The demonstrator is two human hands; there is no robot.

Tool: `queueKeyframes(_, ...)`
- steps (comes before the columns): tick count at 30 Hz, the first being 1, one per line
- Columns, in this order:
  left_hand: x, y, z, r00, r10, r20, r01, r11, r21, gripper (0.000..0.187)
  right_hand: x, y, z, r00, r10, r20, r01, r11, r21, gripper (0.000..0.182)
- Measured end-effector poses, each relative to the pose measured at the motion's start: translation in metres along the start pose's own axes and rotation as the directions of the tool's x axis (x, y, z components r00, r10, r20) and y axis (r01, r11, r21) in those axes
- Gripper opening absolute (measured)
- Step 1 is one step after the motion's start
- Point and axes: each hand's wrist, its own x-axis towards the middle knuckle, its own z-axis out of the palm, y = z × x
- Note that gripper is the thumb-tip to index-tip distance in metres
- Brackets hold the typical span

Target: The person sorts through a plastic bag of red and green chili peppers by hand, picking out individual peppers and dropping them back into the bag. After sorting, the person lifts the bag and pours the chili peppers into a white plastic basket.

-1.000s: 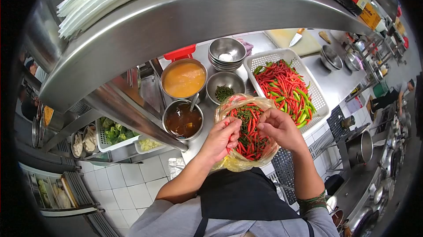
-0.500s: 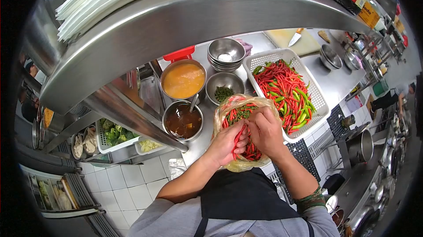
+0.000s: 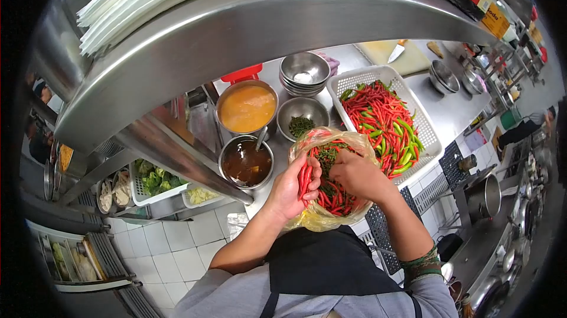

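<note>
Several red chili peppers (image 3: 305, 181) lie in my left hand (image 3: 289, 194), whose fingers are closed around them at the left rim of a clear plastic bag (image 3: 316, 222). More red chilies (image 3: 338, 203) and a heap of green stems (image 3: 326, 153) fill the bag. My right hand (image 3: 365, 177) reaches over the bag's right side, fingers curled down at the contents; what they pinch, if anything, is hidden. Right of the bag, a white perforated basket (image 3: 436, 140) holds red and green chilies (image 3: 384, 123). Behind the bag, a steel bowl (image 3: 286, 110) contains green stems (image 3: 300, 126).
Left of the bag stand a pot of orange liquid (image 3: 247, 108) and a pot of dark sauce (image 3: 245, 163) with a ladle. Stacked steel bowls (image 3: 304, 68) sit behind. A knife (image 3: 397, 52) lies on a cutting board (image 3: 413, 62). A steel shelf (image 3: 266, 22) arches overhead.
My hands have moved apart. The left has shifted slightly left and up with its chilies, turning so they show more; the right has lowered toward the bag's contents.
</note>
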Motion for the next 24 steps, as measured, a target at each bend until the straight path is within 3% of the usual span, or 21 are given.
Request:
queueKeyframes(4,0.001,0.001,-0.003,0.997,0.063,-0.038,-0.059,0.994,0.088,0.03,0.004,-0.005,-0.022,0.96,-0.023,-0.28,0.094,0.965,0.245,0.009)
queueKeyframes(5,0.002,0.001,-0.003,0.996,0.076,-0.048,-0.071,0.992,0.109,0.03,0.003,-0.005,-0.022,0.964,0.091,-0.25,0.036,0.885,0.464,0.008)
queueKeyframes(7,0.005,0.0,-0.001,0.993,0.101,-0.064,-0.091,0.984,0.153,0.029,0.002,-0.008,-0.025,0.951,0.287,-0.119,-0.072,0.576,0.814,0.007)
queueKeyframes(8,0.004,-0.001,0.003,0.994,0.1,-0.045,-0.091,0.98,0.175,0.029,0.002,-0.015,-0.029,0.952,0.277,-0.128,-0.005,0.433,0.901,0.007)
queueKeyframes(11,0.001,-0.006,0.016,0.997,0.07,0.013,-0.071,0.972,0.223,0.029,0.002,-0.014,-0.026,0.967,0.243,-0.082,-0.006,0.34,0.941,0.007)
queueKeyframes(14,0.0,-0.015,0.026,0.998,0.004,0.058,-0.018,0.972,0.234,0.03,0.008,-0.016,-0.012,0.968,0.232,-0.096,0.014,0.332,0.943,0.008)
queueKeyframes(16,0.002,-0.017,0.024,0.999,-0.032,0.04,0.025,0.986,0.163,0.03,0.012,-0.018,-0.014,0.882,0.048,-0.469,0.21,0.85,0.483,0.009)
queueKeyframes(17,0.003,-0.018,0.023,0.998,-0.049,0.032,0.045,0.991,0.126,0.03,0.014,-0.019,-0.016,0.809,-0.125,-0.574,0.244,0.96,0.134,0.01)
queueKeyframes(18,0.003,-0.018,0.024,0.998,-0.058,0.012,0.057,0.992,0.11,0.03,0.014,-0.025,-0.012,0.772,-0.179,-0.61,0.236,0.972,0.014,0.011)
queueKeyframes(21,0.005,-0.02,0.027,0.997,-0.079,0.002,0.079,0.994,0.07,0.029,0.009,-0.018,0.003,0.737,-0.139,-0.662,0.158,0.987,-0.031,0.013)
queueKeyframes(24,0.0,-0.02,0.023,0.998,-0.058,0.034,0.056,0.997,0.056,0.027,0.01,-0.01,-0.011,0.823,0.087,-0.561,0.063,0.968,0.242,0.008)
